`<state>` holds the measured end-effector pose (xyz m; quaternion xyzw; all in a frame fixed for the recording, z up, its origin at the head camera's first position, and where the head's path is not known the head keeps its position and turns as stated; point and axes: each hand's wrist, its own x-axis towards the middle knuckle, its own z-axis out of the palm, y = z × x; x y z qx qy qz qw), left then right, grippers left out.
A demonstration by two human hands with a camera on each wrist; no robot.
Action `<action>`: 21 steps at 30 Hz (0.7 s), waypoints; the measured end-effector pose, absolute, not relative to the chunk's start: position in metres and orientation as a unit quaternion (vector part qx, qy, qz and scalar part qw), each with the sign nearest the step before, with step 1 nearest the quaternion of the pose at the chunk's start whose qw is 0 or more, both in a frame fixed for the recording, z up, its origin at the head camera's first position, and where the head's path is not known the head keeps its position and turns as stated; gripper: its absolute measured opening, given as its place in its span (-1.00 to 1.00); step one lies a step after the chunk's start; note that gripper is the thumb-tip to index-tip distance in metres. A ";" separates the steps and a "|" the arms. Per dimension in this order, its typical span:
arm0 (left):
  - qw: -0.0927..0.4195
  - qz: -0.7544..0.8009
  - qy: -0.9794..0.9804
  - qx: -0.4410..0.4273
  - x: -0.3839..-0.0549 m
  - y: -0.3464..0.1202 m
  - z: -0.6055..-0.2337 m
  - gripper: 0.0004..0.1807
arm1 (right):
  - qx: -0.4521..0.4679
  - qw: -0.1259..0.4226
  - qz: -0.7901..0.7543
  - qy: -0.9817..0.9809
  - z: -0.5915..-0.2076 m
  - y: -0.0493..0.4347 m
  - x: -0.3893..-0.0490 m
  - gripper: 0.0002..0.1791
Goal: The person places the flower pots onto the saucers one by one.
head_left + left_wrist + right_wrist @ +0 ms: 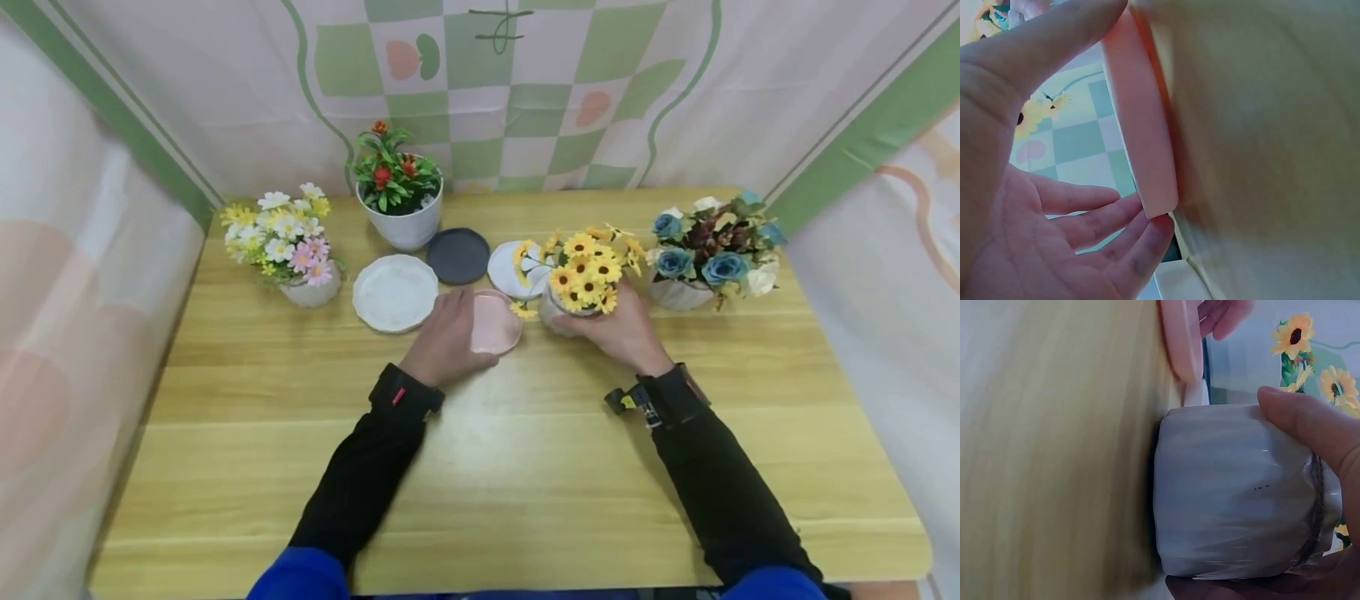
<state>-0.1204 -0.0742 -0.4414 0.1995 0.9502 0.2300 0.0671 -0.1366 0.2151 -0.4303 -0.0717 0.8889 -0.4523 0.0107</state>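
My left hand (pixel 447 337) holds a small pink saucer (pixel 497 323) by its rim. In the left wrist view the thumb lies at one end of the pink saucer's edge and the fingertips at the other, close over the wood. My right hand (pixel 628 335) grips a whitish ribbed flowerpot (pixel 1229 494) from the side, thumb and fingers on opposite sides. Yellow daisy-like flowers (pixel 588 271) rise from this pot, and a dark cord circles it near the top. Its base is close to the tabletop, just right of the pink saucer.
Behind the hands lie a white scalloped saucer (pixel 395 293), a black saucer (pixel 457 256) and a round white saucer (pixel 506 271). Potted flowers stand around them: white and pink ones (pixel 288 242) left, a red-flowered plant (pixel 401 200) behind, blue roses (pixel 712 250) right. Curtains surround the wooden table (pixel 525 500).
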 end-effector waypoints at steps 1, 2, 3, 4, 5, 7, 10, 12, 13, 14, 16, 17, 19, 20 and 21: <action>0.070 0.235 0.949 0.200 -0.121 -0.075 -0.441 0.29 | -0.073 0.010 -0.453 0.888 -0.430 0.214 -0.136 0.17; 0.072 0.242 0.947 0.201 -0.121 -0.075 -0.441 0.28 | -0.074 0.012 -0.453 0.888 -0.428 0.212 -0.136 0.17; 0.076 0.251 0.944 0.201 -0.121 -0.076 -0.441 0.27 | -0.075 0.013 -0.454 0.888 -0.426 0.210 -0.135 0.17; 0.082 0.259 0.942 0.198 -0.121 -0.077 -0.440 0.28 | -0.077 0.015 -0.457 0.886 -0.424 0.208 -0.135 0.17; 0.090 0.266 0.940 0.196 -0.121 -0.079 -0.439 0.28 | -0.080 0.017 -0.458 0.885 -0.421 0.205 -0.134 0.18; 0.110 0.279 0.935 0.187 -0.122 -0.082 -0.436 0.29 | -0.093 0.018 -0.465 0.880 -0.416 0.198 -0.132 0.17; 0.143 0.291 0.930 0.173 -0.122 -0.087 -0.432 0.33 | -0.111 0.022 -0.474 0.873 -0.409 0.186 -0.130 0.14; 0.147 0.299 0.925 0.180 -0.123 -0.091 -0.429 0.30 | -0.124 0.025 -0.474 0.871 -0.406 0.177 -0.128 0.12; 0.143 0.304 0.923 0.189 -0.123 -0.092 -0.427 0.26 | -0.129 0.030 -0.474 0.870 -0.405 0.173 -0.128 0.11; 0.135 0.309 0.920 0.201 -0.124 -0.095 -0.425 0.20 | -0.133 0.034 -0.473 0.870 -0.404 0.168 -0.128 0.10; 0.113 0.333 0.906 0.234 -0.125 -0.098 -0.421 -0.06 | -0.145 0.038 -0.472 0.869 -0.403 0.159 -0.128 0.09; 0.100 0.342 0.899 0.254 -0.125 -0.100 -0.419 -0.19 | -0.152 0.041 -0.473 0.867 -0.403 0.154 -0.128 0.09; 0.080 0.357 0.886 0.286 -0.125 -0.104 -0.414 -0.41 | -0.165 0.044 -0.480 0.860 -0.403 0.144 -0.129 0.11; 0.077 0.360 0.882 0.295 -0.125 -0.105 -0.412 -0.48 | -0.170 0.046 -0.484 0.857 -0.404 0.140 -0.130 0.12; 0.078 0.360 0.879 0.302 -0.125 -0.106 -0.411 -0.55 | -0.174 0.047 -0.486 0.855 -0.405 0.136 -0.130 0.13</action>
